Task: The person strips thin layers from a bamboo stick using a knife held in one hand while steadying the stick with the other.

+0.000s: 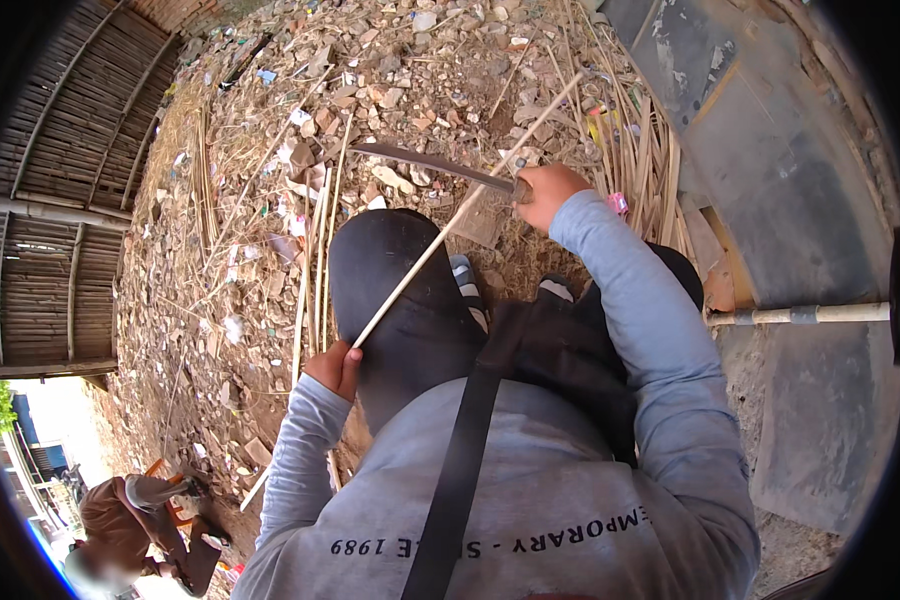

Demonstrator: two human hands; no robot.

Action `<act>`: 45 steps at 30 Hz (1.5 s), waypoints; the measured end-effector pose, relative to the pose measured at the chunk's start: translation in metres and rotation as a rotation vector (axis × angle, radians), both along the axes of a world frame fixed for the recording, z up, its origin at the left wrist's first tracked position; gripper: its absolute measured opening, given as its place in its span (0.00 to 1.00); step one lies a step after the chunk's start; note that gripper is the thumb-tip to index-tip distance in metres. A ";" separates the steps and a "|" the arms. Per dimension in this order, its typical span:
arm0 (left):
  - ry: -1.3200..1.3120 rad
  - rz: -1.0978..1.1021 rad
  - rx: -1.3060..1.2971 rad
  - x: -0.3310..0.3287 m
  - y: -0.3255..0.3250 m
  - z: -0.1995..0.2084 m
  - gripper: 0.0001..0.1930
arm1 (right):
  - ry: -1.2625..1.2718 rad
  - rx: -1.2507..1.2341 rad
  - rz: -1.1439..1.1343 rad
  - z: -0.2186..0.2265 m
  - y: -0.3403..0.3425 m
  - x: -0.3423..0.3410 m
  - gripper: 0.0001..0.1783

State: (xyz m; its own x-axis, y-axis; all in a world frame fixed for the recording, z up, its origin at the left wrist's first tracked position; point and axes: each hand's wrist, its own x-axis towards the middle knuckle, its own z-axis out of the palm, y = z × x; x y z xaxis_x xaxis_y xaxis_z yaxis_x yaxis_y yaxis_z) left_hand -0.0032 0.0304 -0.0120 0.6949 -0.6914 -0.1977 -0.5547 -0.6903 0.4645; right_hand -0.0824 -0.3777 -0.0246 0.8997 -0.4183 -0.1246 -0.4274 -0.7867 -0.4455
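A long pale bamboo strip point(415, 272) runs slantwise from my left thigh up to the far right. Its near end is gripped by my left hand point(333, 368), which is closed around it beside the thigh. My right hand point(550, 194) is wrapped round the short handle of a long-bladed knife point(415, 158) beyond my knees. The blade points left and crosses the strip close to the handle; whether they touch I cannot tell. Several loose bamboo strips point(320, 235) lie on the ground beyond my left knee.
Stones and litter cover the ground point(400, 70). More split strips point(655, 165) lie past my right knee. Grey sheets point(805, 190) and a pale pole point(800, 315) are at the right. A slatted wall point(55, 160) stands left; another person point(145, 520) sits lower left.
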 end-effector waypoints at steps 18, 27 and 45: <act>-0.072 -0.026 0.053 -0.003 -0.009 -0.001 0.22 | 0.034 0.244 -0.156 -0.033 -0.051 0.005 0.26; -0.017 -0.023 -0.020 0.003 -0.001 -0.009 0.24 | -0.103 -0.054 0.059 0.000 -0.017 -0.004 0.21; 0.002 -0.058 -0.046 0.010 -0.002 -0.006 0.24 | -0.146 0.070 -0.355 -0.028 -0.083 -0.012 0.26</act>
